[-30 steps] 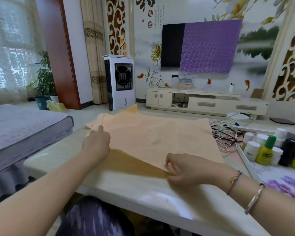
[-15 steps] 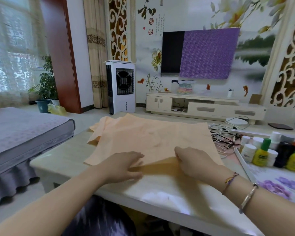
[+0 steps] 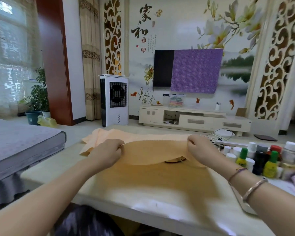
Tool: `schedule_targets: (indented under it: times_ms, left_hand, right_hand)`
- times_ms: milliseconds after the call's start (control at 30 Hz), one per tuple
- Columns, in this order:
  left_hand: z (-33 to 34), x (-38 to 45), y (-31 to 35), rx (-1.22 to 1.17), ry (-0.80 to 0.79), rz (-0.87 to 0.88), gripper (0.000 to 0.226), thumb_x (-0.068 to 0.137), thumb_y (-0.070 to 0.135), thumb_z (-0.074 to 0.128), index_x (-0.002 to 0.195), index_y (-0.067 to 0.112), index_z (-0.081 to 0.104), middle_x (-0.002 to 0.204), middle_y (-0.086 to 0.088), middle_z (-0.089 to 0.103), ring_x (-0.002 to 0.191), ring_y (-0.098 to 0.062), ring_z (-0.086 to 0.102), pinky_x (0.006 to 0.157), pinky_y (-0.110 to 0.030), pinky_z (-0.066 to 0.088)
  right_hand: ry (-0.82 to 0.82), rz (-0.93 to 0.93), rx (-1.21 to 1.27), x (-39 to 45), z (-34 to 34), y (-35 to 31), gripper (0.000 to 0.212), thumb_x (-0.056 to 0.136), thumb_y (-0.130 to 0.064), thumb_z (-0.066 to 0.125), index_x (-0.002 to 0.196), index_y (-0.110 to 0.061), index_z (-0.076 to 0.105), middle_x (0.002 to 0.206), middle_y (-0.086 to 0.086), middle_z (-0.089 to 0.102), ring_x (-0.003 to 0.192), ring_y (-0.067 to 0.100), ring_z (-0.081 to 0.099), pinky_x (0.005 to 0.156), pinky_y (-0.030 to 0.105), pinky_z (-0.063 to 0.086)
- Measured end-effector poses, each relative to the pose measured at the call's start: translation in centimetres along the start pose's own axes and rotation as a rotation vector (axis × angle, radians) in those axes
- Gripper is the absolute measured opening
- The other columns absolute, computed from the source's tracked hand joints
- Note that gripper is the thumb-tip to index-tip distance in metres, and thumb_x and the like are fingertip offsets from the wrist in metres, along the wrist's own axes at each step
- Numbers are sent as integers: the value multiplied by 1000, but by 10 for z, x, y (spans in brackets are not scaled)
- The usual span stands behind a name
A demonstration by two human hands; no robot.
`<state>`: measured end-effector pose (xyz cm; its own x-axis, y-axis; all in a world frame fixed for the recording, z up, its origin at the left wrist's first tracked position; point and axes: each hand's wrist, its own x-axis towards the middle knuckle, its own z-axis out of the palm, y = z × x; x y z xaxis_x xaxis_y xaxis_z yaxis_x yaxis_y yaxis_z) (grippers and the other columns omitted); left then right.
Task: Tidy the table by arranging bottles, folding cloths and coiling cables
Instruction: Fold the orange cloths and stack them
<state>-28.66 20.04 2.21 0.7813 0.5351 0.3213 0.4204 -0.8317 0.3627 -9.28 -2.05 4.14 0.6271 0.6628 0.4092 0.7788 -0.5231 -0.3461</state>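
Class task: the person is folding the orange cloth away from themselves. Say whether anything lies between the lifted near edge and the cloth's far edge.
Nothing visible does. Left hand and right hand pinch the orange cloth; the cables and bottles lie off to its right.

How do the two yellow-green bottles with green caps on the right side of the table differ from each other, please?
The left yellow-green bottle stands farther back than the right yellow-green bottle, which is nearer the camera and looks larger in the picture. A black bottle stands between them. Both are upright, capped in green and untouched by either hand.
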Motion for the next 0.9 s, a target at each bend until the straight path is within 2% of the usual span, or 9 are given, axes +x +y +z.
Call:
schedule_targets:
  times_ms: [100,200,300,367,433,533,633,700,900]
  left_hand:
    - [-10,3,5,-2,-136,-51,21,88,10,39,69,16,46,70,-2,49,65,-19,43,60,-31,31]
    - [-25,2,12,82,-404,-112,26,93,24,41,68,20,46,72,1,47,68,-16,46,64,-30,36]
    - [-40,2,15,216,-686,-226,30,95,44,44,102,24,64,103,3,63,98,-15,61,93,-32,47]
    - [-40,3,12,225,-744,-242,27,93,45,49,101,25,65,104,3,65,96,-15,63,88,-30,51]
    - [-31,6,7,264,-691,-189,14,91,34,54,93,24,64,96,5,63,87,-12,60,74,-24,47]
    - [-11,14,-7,222,-509,-205,23,86,14,55,107,16,63,107,-1,63,98,-18,58,83,-31,48]
    - [8,29,-21,165,-282,-243,36,83,5,50,115,15,60,116,-5,60,100,-21,57,87,-35,49]
    - [19,44,-29,187,-162,-257,40,86,6,46,122,20,56,120,-3,57,102,-20,55,88,-34,47]
    - [46,87,-47,429,34,-179,18,86,9,40,88,20,54,90,1,59,85,-21,49,67,-32,36]
  right_hand:
    - [-91,42,-6,5,-8,-1,31,85,-7,41,56,-16,34,58,2,40,58,21,36,52,32,21]
    - [-381,67,-66,4,-16,-4,30,86,-11,45,58,-18,36,60,0,39,59,19,35,53,32,25]
    - [-677,65,-115,-2,-19,-4,26,90,-16,43,65,-20,37,66,-2,38,61,17,33,59,29,29]
    - [-714,50,-112,-2,-10,1,27,89,-17,44,63,-20,38,67,-2,39,64,17,34,60,29,30]
    - [-645,10,-205,-1,4,7,27,89,-17,45,62,-18,40,68,-1,44,64,17,39,57,29,31]
    - [-460,-49,-423,1,26,14,27,92,-22,42,66,-18,38,81,2,51,74,21,48,52,25,28]
    - [-258,-43,-494,13,42,18,14,96,-25,38,88,-20,48,111,8,59,103,27,56,66,27,33]
    - [-151,-35,-559,32,54,22,19,96,-24,38,104,-15,53,115,8,60,109,29,56,72,31,33]
    - [-24,-29,-696,88,82,43,25,92,-18,43,116,-18,50,119,2,59,118,25,46,92,37,35]
